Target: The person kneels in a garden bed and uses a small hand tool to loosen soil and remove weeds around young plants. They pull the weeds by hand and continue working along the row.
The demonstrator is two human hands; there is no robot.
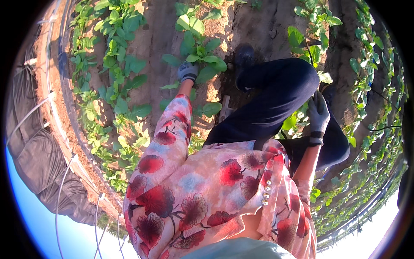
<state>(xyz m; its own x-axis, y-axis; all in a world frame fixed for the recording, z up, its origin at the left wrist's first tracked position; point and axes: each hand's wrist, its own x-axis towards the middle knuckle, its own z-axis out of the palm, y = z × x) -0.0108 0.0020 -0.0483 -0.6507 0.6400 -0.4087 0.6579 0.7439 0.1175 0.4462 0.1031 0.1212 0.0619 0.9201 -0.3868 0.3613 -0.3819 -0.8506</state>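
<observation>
My left hand [188, 71], in a grey knit glove, reaches down to a broad-leaved green plant [199, 54]. Its fingers curl in at the base of the leaves, where foliage partly covers them. Beside my bent knee, my right hand [319, 115] wears a matching glove with a dark cuff, and its fingers are closed. A thin dark shaft runs from behind the knee, near that hand, up to the dark blade of a small hoe [312, 42]. My knee hides where the shaft meets the hand.
Dense leafy rows [123, 64] grow on the left, and smaller plants [366, 103] on the right. Bare soil [157, 39] lies between the rows. My dark boot [244, 56] stands on the ground ahead. Along the left edge run pale hoops [30, 114] and dark sheeting [32, 142].
</observation>
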